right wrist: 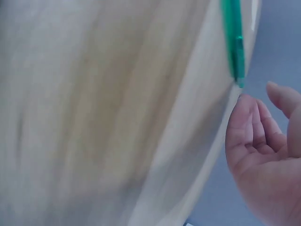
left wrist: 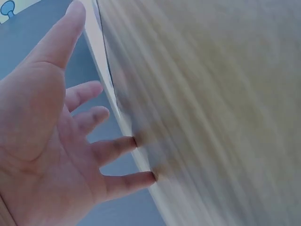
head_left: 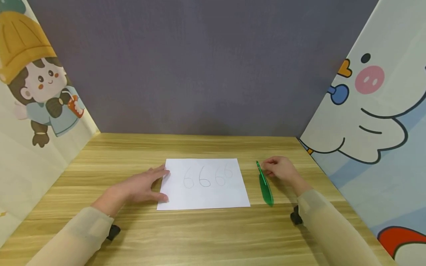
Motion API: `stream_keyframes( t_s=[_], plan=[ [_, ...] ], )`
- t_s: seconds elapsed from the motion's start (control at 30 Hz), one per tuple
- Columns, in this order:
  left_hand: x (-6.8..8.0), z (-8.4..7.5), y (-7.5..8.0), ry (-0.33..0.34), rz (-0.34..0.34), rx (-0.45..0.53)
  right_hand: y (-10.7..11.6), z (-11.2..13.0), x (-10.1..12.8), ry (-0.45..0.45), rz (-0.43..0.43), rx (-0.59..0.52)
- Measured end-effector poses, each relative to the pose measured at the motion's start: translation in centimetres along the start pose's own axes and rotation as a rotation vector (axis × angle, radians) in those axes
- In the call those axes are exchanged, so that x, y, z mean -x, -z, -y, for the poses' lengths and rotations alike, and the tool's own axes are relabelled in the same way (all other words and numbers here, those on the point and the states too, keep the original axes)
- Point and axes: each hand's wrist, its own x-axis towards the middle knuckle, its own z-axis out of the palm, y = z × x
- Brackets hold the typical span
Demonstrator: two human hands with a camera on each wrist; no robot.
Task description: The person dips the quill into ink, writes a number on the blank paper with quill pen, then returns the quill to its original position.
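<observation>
Pen [head_left: 264, 184], green and translucent, is lying on the wooden table [head_left: 206, 236] just to the right of the white sheet of paper [head_left: 203, 184], not touching it. Its long axis is running nearly away from me, the slim tip pointing toward the far wall and leaning slightly left, the broader end sitting nearer my body.

My right hand [head_left: 281, 169] is resting just right of the pen's far end, fingers loosely curled and gripping nothing; the fingertips are sitting beside the tip, and I cannot tell from the head view whether they are touching it. The right wrist view is showing that hand [right wrist: 263, 155] relaxed and empty, with the pen's end [right wrist: 233, 42] close above it. This hand is clearly the nearer one to the pen.

My left hand [head_left: 144, 186] is lying flat with fingers spread, pressing the left edge of the paper, well apart from the pen. The left wrist view is confirming the open palm [left wrist: 51, 141], though the picture is blurred.

Faint pencilled sixes are showing on the sheet. Cartoon-printed panels are standing at both sides, a dark wall behind. Nothing is standing between my right hand and the pen.
</observation>
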Motion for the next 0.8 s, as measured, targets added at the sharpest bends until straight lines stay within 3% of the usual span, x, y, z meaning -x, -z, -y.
stream_keyframes(
  t_s=[0.17, 0.3, 0.57, 0.67, 0.8],
  plan=[
    [0.3, 0.1, 0.2, 0.017, -0.045, 0.023, 0.8, 0.5, 1.0, 0.052, -0.04, 0.07],
    [0.7, -0.3, 0.4, -0.015, -0.117, -0.002, 0.5, 2.0, 2.8, 0.143, -0.055, 0.229],
    [0.7, -2.6, -0.4, -0.161, -0.27, -0.177, -3.4, 5.2, 7.3, 0.458, -0.011, 0.534],
    [0.8, -3.8, -0.8, -0.199, -0.287, -0.22, -4.8, 6.1, 8.6, 0.532, 0.017, 0.611],
    [1.1, -5.0, -1.2, -0.213, -0.279, -0.257, -6.0, 7.1, 9.6, 0.561, 0.06, 0.664]
  ],
)
